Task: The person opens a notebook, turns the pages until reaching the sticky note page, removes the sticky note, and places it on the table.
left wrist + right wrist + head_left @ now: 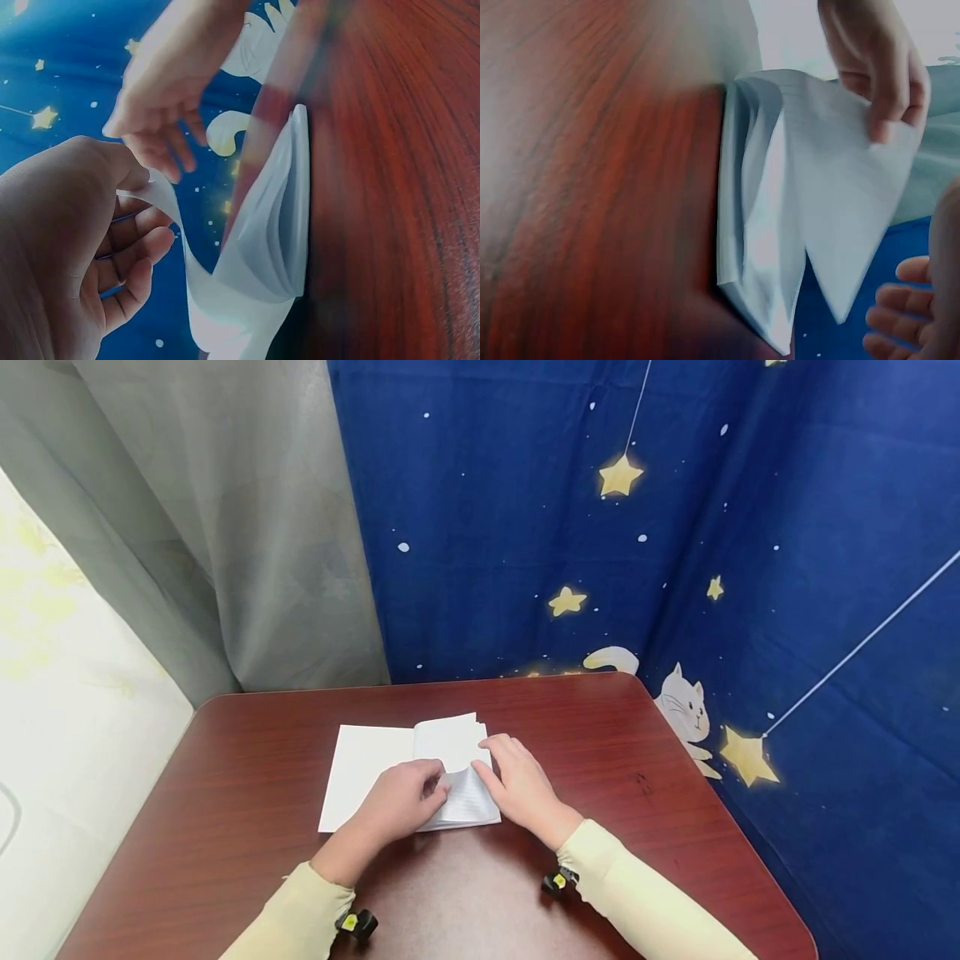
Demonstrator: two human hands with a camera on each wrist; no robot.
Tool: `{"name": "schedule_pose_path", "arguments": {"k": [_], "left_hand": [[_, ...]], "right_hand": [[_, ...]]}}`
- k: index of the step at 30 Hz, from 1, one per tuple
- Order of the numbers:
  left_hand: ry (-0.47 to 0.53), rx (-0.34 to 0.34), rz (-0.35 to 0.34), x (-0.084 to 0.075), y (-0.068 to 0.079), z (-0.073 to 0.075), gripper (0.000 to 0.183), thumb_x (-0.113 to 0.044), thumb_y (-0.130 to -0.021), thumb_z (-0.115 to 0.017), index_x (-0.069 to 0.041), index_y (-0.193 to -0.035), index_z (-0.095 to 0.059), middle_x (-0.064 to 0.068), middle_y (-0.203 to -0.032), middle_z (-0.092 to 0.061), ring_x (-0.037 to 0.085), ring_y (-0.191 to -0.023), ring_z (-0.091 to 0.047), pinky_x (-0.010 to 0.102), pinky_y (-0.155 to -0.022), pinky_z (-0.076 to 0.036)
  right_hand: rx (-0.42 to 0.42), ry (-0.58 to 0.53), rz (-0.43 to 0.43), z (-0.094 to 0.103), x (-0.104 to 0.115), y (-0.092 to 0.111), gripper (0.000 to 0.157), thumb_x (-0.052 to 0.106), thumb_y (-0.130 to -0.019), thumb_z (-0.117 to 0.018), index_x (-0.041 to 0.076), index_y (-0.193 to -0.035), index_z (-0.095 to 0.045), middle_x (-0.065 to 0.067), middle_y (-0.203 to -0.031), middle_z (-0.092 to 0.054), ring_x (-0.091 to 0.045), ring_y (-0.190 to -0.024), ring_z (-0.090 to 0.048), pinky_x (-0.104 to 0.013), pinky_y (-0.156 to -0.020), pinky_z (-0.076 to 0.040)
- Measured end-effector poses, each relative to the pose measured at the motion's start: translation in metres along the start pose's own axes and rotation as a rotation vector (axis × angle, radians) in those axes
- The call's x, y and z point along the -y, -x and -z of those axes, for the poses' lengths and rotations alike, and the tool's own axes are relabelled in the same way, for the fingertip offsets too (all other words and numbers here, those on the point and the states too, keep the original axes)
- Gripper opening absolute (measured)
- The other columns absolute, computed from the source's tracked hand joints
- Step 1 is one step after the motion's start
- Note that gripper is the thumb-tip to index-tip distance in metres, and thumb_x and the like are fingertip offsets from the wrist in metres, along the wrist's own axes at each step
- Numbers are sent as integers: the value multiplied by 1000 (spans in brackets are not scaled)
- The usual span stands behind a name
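An open white notebook lies on the table, its cover or a leaf spread flat to the left and lined pages on the right. My left hand pinches the edge of a lifted page between thumb and fingers. In the left wrist view that page bends up from the stack toward the left hand. Over the notebook's right edge is my right hand, fingers apart and loosely bent. The right wrist view has the right hand beside the lifted page, holding nothing.
The reddish-brown wooden table has rounded far corners. Behind it hang a grey curtain and a blue curtain with stars and a white cat. A pale surface stands at the left. Each sleeve carries a small black wrist device.
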State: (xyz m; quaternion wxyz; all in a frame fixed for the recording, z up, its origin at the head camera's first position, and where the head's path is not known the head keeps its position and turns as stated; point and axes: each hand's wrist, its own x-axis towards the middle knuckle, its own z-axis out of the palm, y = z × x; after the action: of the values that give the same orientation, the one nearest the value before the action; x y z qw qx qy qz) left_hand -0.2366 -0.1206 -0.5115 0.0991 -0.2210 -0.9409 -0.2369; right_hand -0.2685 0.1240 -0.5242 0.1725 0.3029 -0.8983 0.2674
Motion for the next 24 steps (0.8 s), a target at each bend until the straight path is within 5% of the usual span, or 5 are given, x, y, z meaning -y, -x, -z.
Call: {"name": "schedule_pose_path", "arguments": {"k": [9, 24], "left_hand": [[9, -33, 8, 4, 6, 19, 25, -25, -100, -76, -25, -83, -59, -11, -67, -48, 10, -62, -46, 31, -59, -41], [8, -42, 52, 18, 24, 41, 25, -25, -101, -75, -26, -83, -59, -14, -69, -51, 7, -63, -47, 31, -60, -44]], "right_hand": [[249, 155, -80, -20, -7, 6, 72, 57, -108, -64, 13, -163, -54, -15, -169, -49, -38, -155, -48, -61, -119, -44], [482, 259, -91, -39, -7, 8, 89, 76, -104, -54, 22, -173, -40, -10, -181, -29, -35, -166, -28, -57, -129, -31]]}}
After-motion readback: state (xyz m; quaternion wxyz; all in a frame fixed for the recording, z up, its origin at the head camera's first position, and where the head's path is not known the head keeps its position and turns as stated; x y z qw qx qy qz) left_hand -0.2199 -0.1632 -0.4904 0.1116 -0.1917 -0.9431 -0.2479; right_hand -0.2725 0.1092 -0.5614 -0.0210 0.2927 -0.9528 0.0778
